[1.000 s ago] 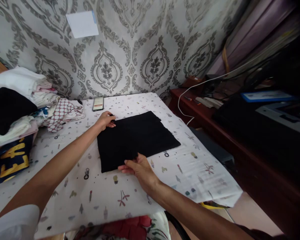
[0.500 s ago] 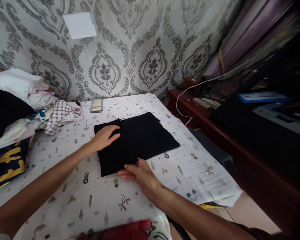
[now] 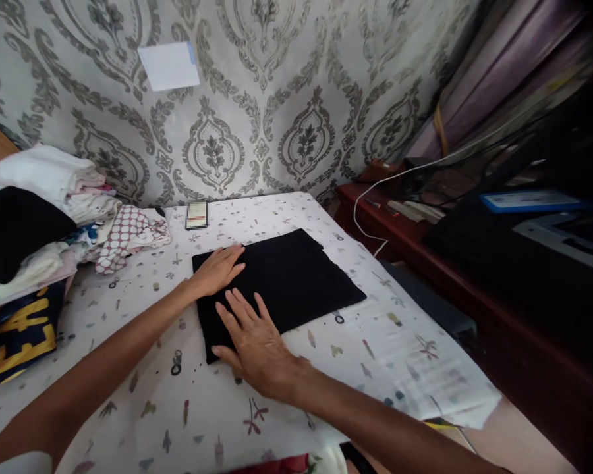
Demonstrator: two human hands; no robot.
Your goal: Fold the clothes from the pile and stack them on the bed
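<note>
One folded black cloth [image 3: 296, 280] lies flat on a patterned sheet [image 3: 400, 368]. The right hand [image 3: 257, 345] has moved from its near edge onto its top, joining the left hand [image 3: 218, 271]; both lie outstretched, gripping nothing, apparently pressing rather than holding it.

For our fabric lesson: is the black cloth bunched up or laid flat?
Flat: the black cloth lies smooth on the patterned sheet, left hand and right hand spread over it.
</note>
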